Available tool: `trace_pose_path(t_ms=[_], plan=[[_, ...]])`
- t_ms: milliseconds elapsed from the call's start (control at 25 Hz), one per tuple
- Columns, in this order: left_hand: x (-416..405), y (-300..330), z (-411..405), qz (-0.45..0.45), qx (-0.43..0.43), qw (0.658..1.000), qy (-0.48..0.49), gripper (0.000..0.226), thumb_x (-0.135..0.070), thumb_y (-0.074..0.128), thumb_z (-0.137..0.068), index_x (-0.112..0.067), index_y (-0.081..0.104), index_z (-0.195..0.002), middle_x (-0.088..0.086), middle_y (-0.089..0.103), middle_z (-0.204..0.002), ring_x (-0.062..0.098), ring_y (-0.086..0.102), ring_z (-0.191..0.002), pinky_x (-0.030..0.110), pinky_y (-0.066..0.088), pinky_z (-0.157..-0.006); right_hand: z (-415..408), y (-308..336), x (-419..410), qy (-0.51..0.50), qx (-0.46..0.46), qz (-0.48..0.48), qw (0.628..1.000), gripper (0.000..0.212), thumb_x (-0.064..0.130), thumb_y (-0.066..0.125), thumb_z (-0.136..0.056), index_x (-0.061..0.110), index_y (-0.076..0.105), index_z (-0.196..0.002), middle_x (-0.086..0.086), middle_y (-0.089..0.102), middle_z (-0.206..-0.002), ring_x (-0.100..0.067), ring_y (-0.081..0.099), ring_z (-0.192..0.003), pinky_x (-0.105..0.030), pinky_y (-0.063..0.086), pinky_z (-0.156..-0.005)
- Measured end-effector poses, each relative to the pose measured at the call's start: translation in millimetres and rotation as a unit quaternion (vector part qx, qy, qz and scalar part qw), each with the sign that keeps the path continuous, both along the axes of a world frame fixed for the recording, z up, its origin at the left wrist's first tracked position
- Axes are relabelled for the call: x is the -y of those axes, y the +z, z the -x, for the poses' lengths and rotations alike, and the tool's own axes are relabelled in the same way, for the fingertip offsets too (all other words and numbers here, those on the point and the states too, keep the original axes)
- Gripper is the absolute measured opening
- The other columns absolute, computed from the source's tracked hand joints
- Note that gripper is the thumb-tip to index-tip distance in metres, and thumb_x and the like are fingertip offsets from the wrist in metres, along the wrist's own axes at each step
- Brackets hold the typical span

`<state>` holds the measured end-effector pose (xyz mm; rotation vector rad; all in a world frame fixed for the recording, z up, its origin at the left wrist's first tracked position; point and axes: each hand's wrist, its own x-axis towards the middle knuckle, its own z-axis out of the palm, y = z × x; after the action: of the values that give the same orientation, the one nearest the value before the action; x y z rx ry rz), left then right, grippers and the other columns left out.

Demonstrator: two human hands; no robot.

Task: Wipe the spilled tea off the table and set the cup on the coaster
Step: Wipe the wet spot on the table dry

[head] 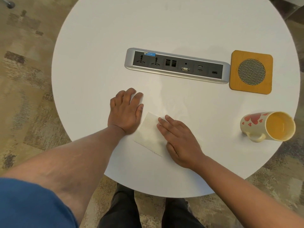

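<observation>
White round table (98,63) over patterned carpet. Left hand (125,111) lies flat and released; right hand (177,140) presses flat fingers on the tissue (148,134) near centre. Cup (266,125) lies tipped at right, near of the coaster (238,58). Likely ceramic, rigid, breakable: take it by the handle.

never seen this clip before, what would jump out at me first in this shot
Two hands sit at the near middle of the round white table: the right hand presses flat on a white paper napkin, the left hand rests flat on the table beside it. At the right edge a heart-patterned cup lies tipped on its side, and beyond it sits an empty wooden coaster next to the socket panel.
</observation>
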<state>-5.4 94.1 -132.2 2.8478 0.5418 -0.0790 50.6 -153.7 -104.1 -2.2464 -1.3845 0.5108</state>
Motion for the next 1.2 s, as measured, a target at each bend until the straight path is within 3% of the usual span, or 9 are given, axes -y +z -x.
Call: trace_pose_path(t_ms=[80, 200, 280, 600, 1040, 1200], plan=[[-0.1, 0.7, -0.1, 0.002, 0.004, 1.0, -0.001, 0.038, -0.035, 0.043, -0.101, -0.023, 0.048, -0.137, 0.003, 0.043, -0.145, 0.035, 0.037, -0.128, 0.047, 0.03, -0.098, -1.8, -4.0, 5.8, 0.037, 0.068, 0.042, 0.996, 0.054, 0.023, 0.036, -0.101, 0.01, 0.035, -0.153, -0.008, 0.026, -0.164, -0.027, 0.016, -0.153, -0.044, 0.024, -0.12], [0.3, 0.4, -0.2, 0.001, 0.001, 1.0, -0.002, 0.04, -0.036, 0.041, -0.1, -0.023, 0.049, -0.137, 0.003, 0.043, -0.144, 0.035, 0.038, -0.128, 0.047, 0.031, -0.098, 9.3, -8.7, 6.1, 0.042, 0.093, 0.138, 0.985, 0.067, 0.048, 0.031, -0.104, 0.012, 0.018, -0.159, -0.007, 0.007, -0.168, -0.023, -0.001, -0.155, -0.043, 0.015, -0.123], [0.6, 1.0, -0.6, -0.002, 0.002, 1.0, -0.002, 0.041, -0.037, 0.04, -0.1, -0.023, 0.049, -0.137, 0.004, 0.043, -0.144, 0.035, 0.038, -0.128, 0.047, 0.031, -0.098, 17.7, -10.3, 0.7, 0.031, 0.107, 0.176, 0.978, 0.073, 0.055, 0.028, -0.103, 0.012, 0.012, -0.159, -0.007, 0.001, -0.168, -0.023, -0.006, -0.155, -0.043, 0.011, -0.124], [0.2, 0.5, -0.3, 0.006, -0.004, 1.0, -0.001, 0.04, -0.037, 0.038, -0.101, -0.024, 0.047, -0.137, 0.003, 0.042, -0.145, 0.035, 0.037, -0.129, 0.048, 0.031, -0.1, 45.3, -14.3, -26.2, -0.081, 0.082, 0.199, 0.973, 0.072, 0.05, 0.026, -0.104, 0.007, 0.007, -0.159, -0.012, -0.001, -0.167, -0.026, -0.007, -0.154, -0.044, 0.004, -0.124], [-0.1, 1.1, -0.2, 0.007, 0.005, 1.0, 0.0, 0.041, -0.037, 0.035, -0.101, -0.022, 0.049, -0.136, 0.005, 0.044, -0.143, 0.034, 0.038, -0.127, 0.048, 0.031, -0.101, 45.6, -12.1, -54.8, -0.105, 0.066, 0.177, 0.976, 0.066, 0.042, 0.027, -0.105, 0.007, 0.012, -0.158, -0.013, 0.001, -0.167, -0.027, -0.005, -0.154, -0.045, 0.007, -0.124], [-0.8, 1.3, -0.2, 0.013, 0.008, 1.0, 0.003, 0.04, -0.036, 0.036, -0.102, -0.022, 0.049, -0.137, 0.006, 0.044, -0.144, 0.035, 0.038, -0.128, 0.048, 0.032, -0.101, 40.2, 0.7, -53.2, -0.095, 0.034, 0.178, 0.979, 0.069, 0.038, 0.035, -0.098, 0.009, 0.016, -0.158, -0.011, 0.002, -0.168, -0.029, -0.009, -0.154, -0.05, 0.0, -0.122]])
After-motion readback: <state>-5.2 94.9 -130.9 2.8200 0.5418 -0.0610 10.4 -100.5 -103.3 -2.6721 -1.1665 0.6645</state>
